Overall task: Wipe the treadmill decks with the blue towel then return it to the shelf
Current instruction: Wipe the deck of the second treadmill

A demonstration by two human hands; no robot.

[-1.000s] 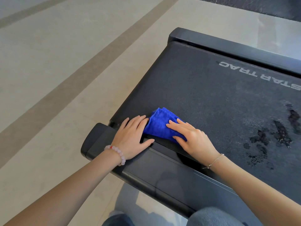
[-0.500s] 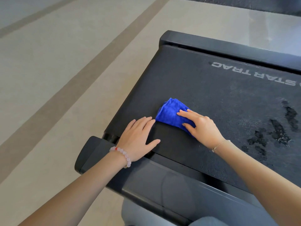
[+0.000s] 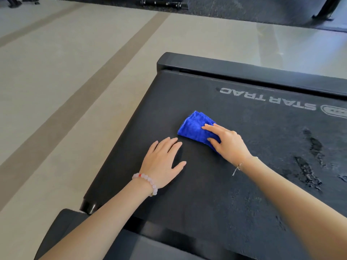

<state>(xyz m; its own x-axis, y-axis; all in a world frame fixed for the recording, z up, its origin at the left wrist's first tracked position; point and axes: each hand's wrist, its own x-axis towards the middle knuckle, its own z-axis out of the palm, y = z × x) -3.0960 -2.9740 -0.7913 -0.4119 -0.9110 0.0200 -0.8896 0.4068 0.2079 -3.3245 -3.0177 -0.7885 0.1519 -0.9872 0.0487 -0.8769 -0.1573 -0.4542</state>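
While the right hand (image 3: 227, 141) presses the towel (image 3: 193, 126) on the deck (image 3: 206, 194), the left hand (image 3: 161, 162) lies flat beside it.
Right fingers lie straight over the towel; left fingers are together, thumb apart.

Head-worn view, down and forward, close over the treadmill deck (image 3: 206, 194) (wide-angle)

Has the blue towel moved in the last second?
Yes. The blue towel slid from the near edge of the belt toward the STAR TRAC lettering.
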